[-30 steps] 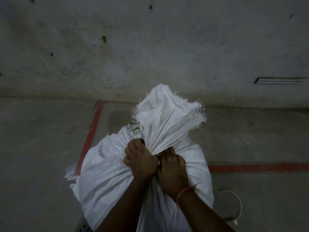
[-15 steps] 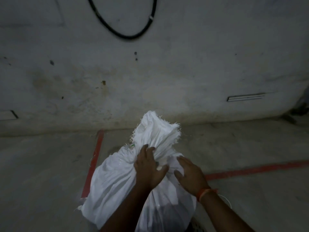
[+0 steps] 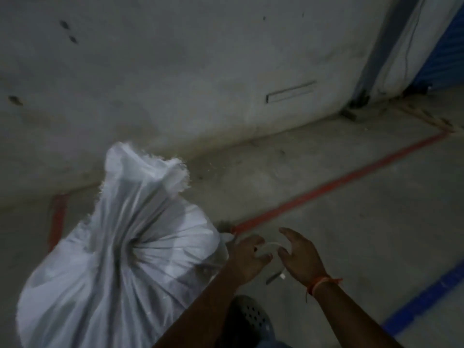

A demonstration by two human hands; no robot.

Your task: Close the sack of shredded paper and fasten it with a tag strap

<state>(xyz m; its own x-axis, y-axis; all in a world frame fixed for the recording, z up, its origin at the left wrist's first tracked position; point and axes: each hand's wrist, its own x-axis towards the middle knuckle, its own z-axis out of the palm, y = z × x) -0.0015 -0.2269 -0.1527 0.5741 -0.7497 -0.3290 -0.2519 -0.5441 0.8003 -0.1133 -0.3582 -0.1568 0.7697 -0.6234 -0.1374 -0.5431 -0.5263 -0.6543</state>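
The white woven sack [image 3: 105, 280] stands at the left on the concrete floor. Its neck [image 3: 136, 247] is bunched and its frayed top flares upward; no hand is on it. Both hands are to the right of the sack, low over the floor. My left hand [image 3: 247, 258] and my right hand [image 3: 300, 258] have their fingers spread and curled, either side of a white tag strap [image 3: 270, 245] lying in a loop on the floor. The blur hides whether my left fingertips touch the strap. One strap end [image 3: 275, 278] shows below the hands.
A red floor line [image 3: 334, 183] runs from the sack to the far right, and a blue line [image 3: 426, 297] crosses the lower right. The grey wall [image 3: 200, 71] stands close behind. My foot in a perforated shoe [image 3: 249, 317] is below the hands.
Both hands have let go of the sack's neck and moved right and down to the strap on the floor. The view has swung right, so the sack now sits at the left.
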